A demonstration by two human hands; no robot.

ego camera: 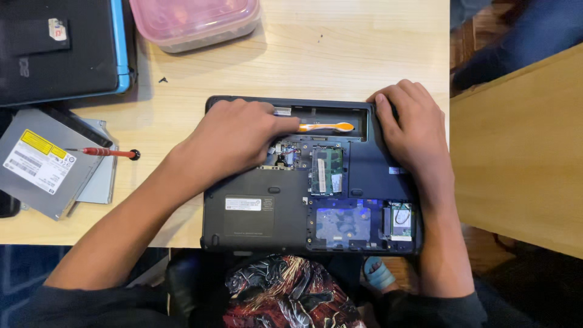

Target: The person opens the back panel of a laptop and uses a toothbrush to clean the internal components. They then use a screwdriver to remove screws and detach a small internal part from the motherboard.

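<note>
A black laptop (255, 212) lies upside down on the wooden table (340, 54), its bottom covers off so the memory module (328, 170) and empty drive bay (340, 225) show. My left hand (234, 140) rests on the laptop's upper left and grips an orange and white toothbrush (325, 127), whose head lies in the open battery bay. My right hand (416, 130) presses flat on the laptop's upper right corner.
A red-handled screwdriver (109, 152) lies on a grey optical drive (42, 161) at the left. A second black laptop with a blue edge (61, 48) sits at the top left, next to a pink plastic container (194, 21). Another wooden surface (516, 152) stands at the right.
</note>
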